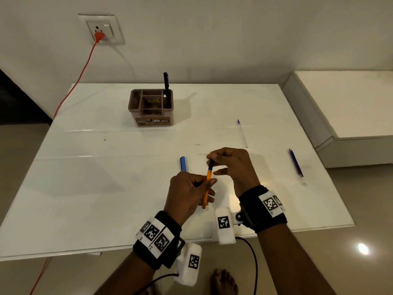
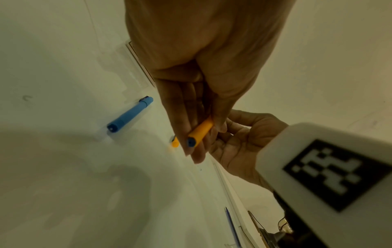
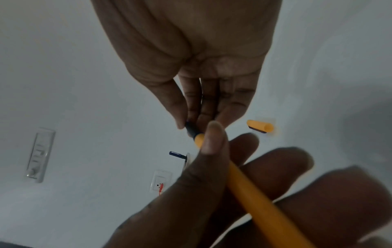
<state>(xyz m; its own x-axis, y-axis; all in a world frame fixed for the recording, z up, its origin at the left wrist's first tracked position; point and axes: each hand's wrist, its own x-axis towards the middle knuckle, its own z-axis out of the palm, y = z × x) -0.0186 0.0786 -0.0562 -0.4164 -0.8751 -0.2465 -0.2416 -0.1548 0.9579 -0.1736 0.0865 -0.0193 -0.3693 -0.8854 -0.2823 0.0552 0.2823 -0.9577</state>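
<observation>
My left hand (image 1: pixel 191 189) grips the barrel of an orange pen (image 1: pixel 206 188), holding it tilted above the white table (image 1: pixel 106 188). With thumb and fingertips, my right hand (image 1: pixel 230 165) pinches the pen's dark front end (image 1: pixel 211 163). The right wrist view shows this pinch on the dark end (image 3: pixel 191 130), with the left thumb (image 3: pixel 212 144) lying along the orange barrel (image 3: pixel 250 189). The pen's blue-plugged rear end (image 2: pixel 191 141) sticks out below my left fingers. An orange cap (image 3: pixel 259 126) lies loose on the table, seen also as the orange cap (image 2: pixel 175 143).
A blue cap (image 1: pixel 183 163) lies just beyond my left hand. A brown pen holder (image 1: pixel 151 107) with a dark pen (image 1: pixel 166 86) stands at the back. A clear pen (image 1: pixel 242 133) and a blue pen (image 1: pixel 296 162) lie to the right. A white ledge (image 1: pixel 340 107) borders the table's right side.
</observation>
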